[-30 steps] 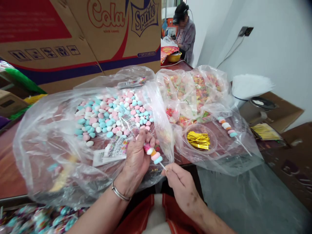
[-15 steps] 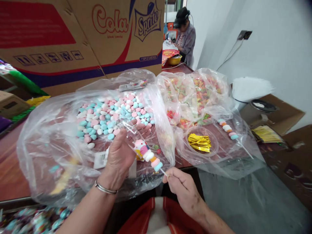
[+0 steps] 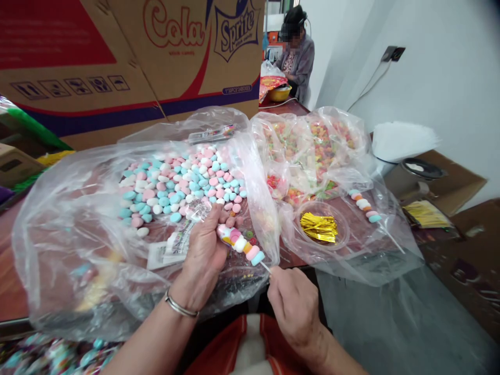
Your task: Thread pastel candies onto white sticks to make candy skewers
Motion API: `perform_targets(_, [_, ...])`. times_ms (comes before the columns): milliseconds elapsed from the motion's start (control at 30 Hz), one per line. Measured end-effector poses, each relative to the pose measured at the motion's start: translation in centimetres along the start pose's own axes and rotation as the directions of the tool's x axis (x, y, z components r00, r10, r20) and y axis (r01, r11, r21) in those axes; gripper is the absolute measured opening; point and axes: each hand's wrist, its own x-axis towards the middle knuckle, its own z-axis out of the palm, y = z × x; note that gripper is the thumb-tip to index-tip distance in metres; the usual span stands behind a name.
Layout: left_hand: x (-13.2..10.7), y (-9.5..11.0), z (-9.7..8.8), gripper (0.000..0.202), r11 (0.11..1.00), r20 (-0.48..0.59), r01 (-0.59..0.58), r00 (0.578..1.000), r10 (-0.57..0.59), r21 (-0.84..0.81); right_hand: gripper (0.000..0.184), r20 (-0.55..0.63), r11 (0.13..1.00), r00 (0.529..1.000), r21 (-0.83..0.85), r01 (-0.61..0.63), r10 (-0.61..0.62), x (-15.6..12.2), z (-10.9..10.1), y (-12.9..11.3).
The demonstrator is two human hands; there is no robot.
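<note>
My right hand [image 3: 292, 307] pinches the bare end of a thin stick that carries a candy skewer [image 3: 242, 244] of pink, white, orange and blue sweets. My left hand [image 3: 205, 250] is closed around the skewer's upper end together with a small clear wrapper [image 3: 197, 211]. Both hands are over the near edge of a big clear plastic bag [image 3: 70, 224] spread on the table. Pink, blue and white candies [image 3: 175, 182] lie loose in that bag, just beyond my left hand.
A clear tub of gold twist ties [image 3: 318, 226] sits to the right, with a finished skewer [image 3: 365, 205] behind it. Bags of mixed coloured candy [image 3: 312, 146] lie further back. A large cardboard box [image 3: 128, 57] stands behind. Another person [image 3: 295, 52] works at the far end.
My left hand pulled back off the skewer and brought up a clear wrapper, then closed on the skewer's top end again. My right hand kept its hold on the stick.
</note>
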Motion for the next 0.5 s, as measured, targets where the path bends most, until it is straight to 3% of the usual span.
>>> perform_targets(100, [0.0,-0.4,-0.1,0.030,1.000,-0.037,0.018,0.999,-0.019,-0.020,0.019,-0.004,0.993,0.997,-0.082,0.080,-0.081,0.1,0.2,0.1])
perform_targets(333, [-0.6,-1.1,-0.1,0.023,0.995,-0.033,0.069,0.997,-0.071,-0.074,0.020,-0.023,0.995,0.999,-0.099,0.022,-0.025,0.5,0.5,0.0])
perform_targets(433, [-0.4,-1.1,0.0,0.022,0.993,-0.046,0.065,0.996,-0.070,-0.095,0.022,0.114,0.978,0.985,0.149,-0.147,0.131,0.6,0.2,-0.7])
perform_targets(500, [-0.1,-0.9,0.1,0.025,0.994,-0.046,0.048,0.998,-0.053,-0.098,0.024,0.289,0.875,0.922,0.336,-0.348,0.256,0.7,-0.1,-1.2])
